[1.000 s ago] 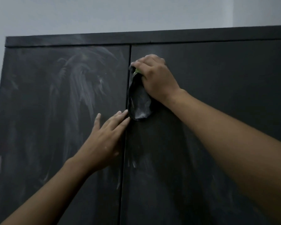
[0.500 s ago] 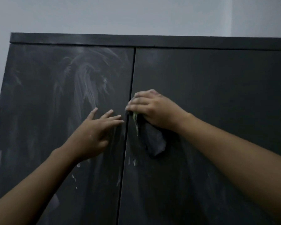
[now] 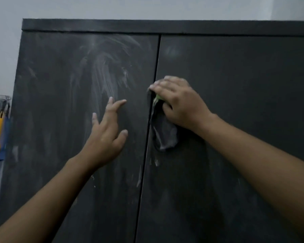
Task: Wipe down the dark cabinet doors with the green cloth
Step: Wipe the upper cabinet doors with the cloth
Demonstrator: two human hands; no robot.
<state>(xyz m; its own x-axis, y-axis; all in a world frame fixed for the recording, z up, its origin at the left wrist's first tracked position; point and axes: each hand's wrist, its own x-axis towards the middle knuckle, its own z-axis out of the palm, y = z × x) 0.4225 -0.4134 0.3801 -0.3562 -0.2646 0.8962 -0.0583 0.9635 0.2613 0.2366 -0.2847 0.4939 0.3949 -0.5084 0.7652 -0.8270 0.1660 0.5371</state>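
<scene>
green cloth (image 3: 163, 134), where is it?
— bunched in the right hand (image 3: 180, 104), fingers curled over it, pressed on the right door (image 3: 244, 85) just beside the centre seam (image 3: 157, 53), mid-frame.
and the other hand?
— left hand (image 3: 107, 135) holds nothing, fingers straight and spread at the left door (image 3: 51, 137); whether it touches, i can't tell.
how far along?
— partway, i'd judge. pale smears (image 3: 104, 72) cover the left door's upper middle, and white flecks (image 3: 139, 176) sit low by the seam. the right door looks mostly even, with faint haze. both want more passes.
count?
— two doors, one cloth, two hands.
</scene>
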